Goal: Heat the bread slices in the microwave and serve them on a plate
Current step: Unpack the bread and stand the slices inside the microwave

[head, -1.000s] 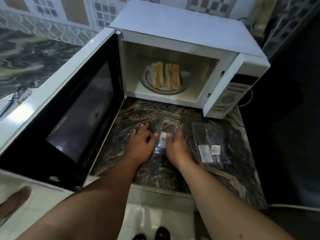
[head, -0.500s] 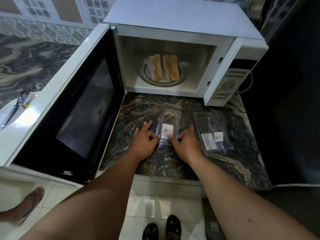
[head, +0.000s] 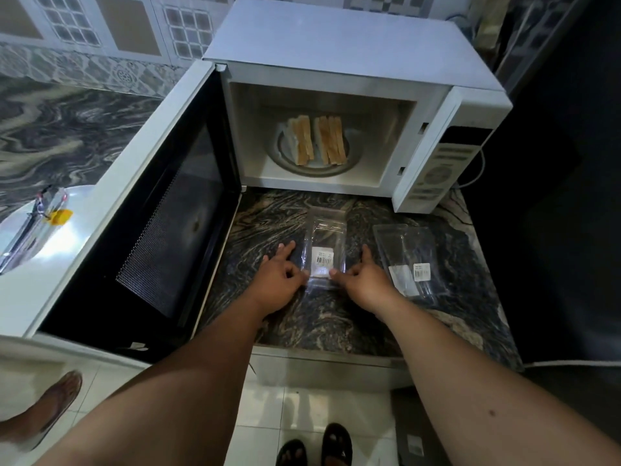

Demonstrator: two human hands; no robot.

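- The left hand [head: 279, 283] and the right hand [head: 364, 283] sit at the near end of a clear plastic pack [head: 325, 251] on the marbled tabletop [head: 268, 216], one on each side of it.
- A second ago both hands lay flatter and closer together against the pack; now they have slid back toward the person, to its near corners.
- Left hand: thumb tip pinches the pack's near left corner, with two fingers stretched forward on the tabletop beside it.
- Right hand: thumb tip presses the near right corner, forefinger pointing forward along the pack's right edge, the other fingers curled.
- The pack lies flat between the hands, as it did earlier, its barcode label facing up.
- A second clear pack [head: 408, 258] lies just right of the right hand, unmoved.
- Beyond both hands stands the microwave [head: 353, 52], its door [head: 161, 210] swung wide to the left of the left hand, as before.
- The bread slices [head: 316, 139] stand on edge on the turntable [head: 353, 156] inside, well ahead of the hands.
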